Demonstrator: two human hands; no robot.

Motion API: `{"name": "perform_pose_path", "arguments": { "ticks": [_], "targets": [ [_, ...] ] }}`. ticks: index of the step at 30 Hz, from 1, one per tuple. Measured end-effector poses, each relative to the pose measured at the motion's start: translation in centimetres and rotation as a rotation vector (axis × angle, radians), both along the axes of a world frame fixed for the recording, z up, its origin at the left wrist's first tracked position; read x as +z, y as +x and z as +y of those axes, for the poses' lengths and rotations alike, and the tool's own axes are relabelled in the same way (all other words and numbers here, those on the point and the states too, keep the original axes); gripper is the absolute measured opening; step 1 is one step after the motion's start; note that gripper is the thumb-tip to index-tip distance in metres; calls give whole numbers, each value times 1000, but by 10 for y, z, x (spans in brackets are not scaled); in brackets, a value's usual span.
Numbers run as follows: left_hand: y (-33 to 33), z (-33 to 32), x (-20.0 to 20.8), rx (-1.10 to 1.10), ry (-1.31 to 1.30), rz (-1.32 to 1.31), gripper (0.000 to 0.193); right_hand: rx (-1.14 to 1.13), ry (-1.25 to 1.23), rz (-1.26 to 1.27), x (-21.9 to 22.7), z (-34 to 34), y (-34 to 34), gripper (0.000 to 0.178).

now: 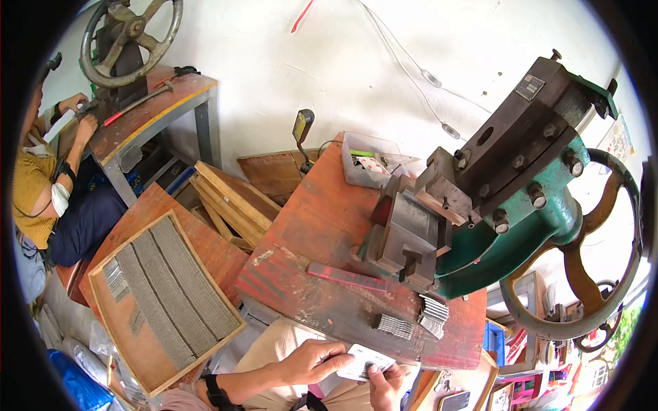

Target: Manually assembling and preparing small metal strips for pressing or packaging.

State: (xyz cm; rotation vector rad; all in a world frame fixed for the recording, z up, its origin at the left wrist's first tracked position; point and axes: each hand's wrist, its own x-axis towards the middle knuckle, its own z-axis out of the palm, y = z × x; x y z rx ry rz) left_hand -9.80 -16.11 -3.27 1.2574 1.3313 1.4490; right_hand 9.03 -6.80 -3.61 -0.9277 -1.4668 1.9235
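Note:
A small white printed card (362, 357) is held low over my lap, just off the table's near edge. My left hand (310, 361) pinches its left side between thumb and fingers. My right hand (387, 388) grips its lower right, thumb on top beside a small dark patch. On the red-brown table (301, 233) beyond the card lie two small stacks of thin metal strips, a flat stack (395, 326) and a taller stack (433, 315). A red-marked flat bar (347, 277) rests farther back.
A green hand press (507, 233) with a large handwheel (603, 274) fills the right side. Behind its die stands a clear plastic bin (373, 161). To the left, a wooden tray (205, 284) holds rows of metal strips. A co-worker (41, 157) handles another press at the far left.

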Motion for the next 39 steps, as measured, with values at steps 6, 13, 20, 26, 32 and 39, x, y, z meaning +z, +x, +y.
{"name": "perform_pose_path", "arguments": {
  "ticks": [6,13,20,26,32,39],
  "targets": [
    [9,-5,-3,183,23,-101,24,-13,80,-29,3,-11,-6,16],
    [7,-9,8,309,-60,-284,26,-78,140,-74,21,-15,-17,9],
    [-22,1,26,645,231,-570,10,-391,83,197,39,22,-2,12],
    [3,9,31,195,-118,-480,28,-368,17,247,37,12,1,14],
    [36,29,30,41,-46,-308,16,-277,62,121,22,0,5,19],
    [37,35,26,192,-95,-564,14,-232,159,196,18,14,23,25]
  ]
}}
